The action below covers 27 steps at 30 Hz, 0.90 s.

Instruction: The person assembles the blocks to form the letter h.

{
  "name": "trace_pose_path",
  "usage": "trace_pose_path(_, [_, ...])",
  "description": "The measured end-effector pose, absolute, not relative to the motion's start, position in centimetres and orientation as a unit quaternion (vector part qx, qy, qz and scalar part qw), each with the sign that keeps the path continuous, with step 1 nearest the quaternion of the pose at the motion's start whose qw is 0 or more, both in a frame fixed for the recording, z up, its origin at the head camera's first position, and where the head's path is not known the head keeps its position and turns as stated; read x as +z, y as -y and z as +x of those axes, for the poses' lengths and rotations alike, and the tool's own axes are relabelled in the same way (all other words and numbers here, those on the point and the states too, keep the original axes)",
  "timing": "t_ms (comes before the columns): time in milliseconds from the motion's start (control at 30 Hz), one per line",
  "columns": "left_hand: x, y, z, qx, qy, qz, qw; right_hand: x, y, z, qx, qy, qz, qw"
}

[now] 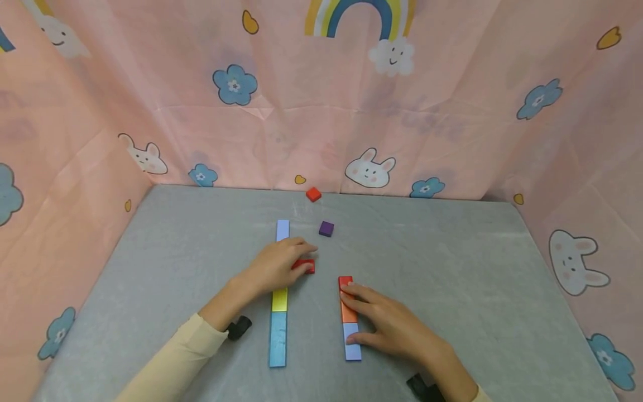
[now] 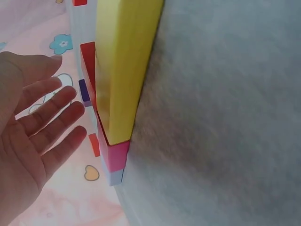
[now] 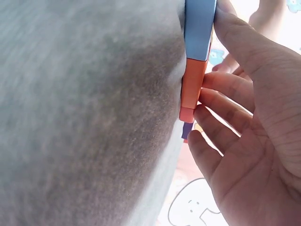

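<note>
Two lines of coloured blocks lie on the grey table. My left hand (image 1: 271,267) is over the left line, fingers extended, its thumb by a red block (image 1: 311,267) that juts out to the right. That line shows a lavender block (image 1: 283,228), a yellow block (image 1: 279,301) and a blue block (image 1: 278,340); a pink block (image 2: 117,156) shows in the left wrist view but is hidden from the head view. My right hand (image 1: 392,324) rests along the right line, loosely extended fingers at its red block (image 1: 345,280) and orange block (image 1: 349,315), thumb by its lavender block (image 1: 353,353).
Beyond the hands sit a small purple block (image 1: 326,229) and a small orange-red block (image 1: 313,194), the latter near the table's back edge. A pink printed cloth (image 1: 301,139) hangs around the back and sides of the grey table (image 1: 452,251).
</note>
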State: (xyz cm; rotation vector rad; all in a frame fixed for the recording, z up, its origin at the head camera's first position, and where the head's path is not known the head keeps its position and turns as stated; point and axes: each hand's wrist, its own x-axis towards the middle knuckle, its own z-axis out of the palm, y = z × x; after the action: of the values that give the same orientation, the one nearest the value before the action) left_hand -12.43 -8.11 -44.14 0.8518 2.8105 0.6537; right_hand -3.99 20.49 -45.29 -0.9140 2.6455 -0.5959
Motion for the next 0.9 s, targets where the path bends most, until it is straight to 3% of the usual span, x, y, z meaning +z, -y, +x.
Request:
trace_pose_path(533, [-44.1, 6.0, -15.4, 0.238, -0.939, 0.243, 0.049, -45.3, -20.6, -3.9, -0.209, -0.914, -0.312, 0.157])
trace_pose_path(900, [-44.2, 4.6, -17.9, 0.235, -0.948, 0.206, 0.053, -45.4, -20.6, -3.9, -0.206, -0.914, -0.326, 0.127])
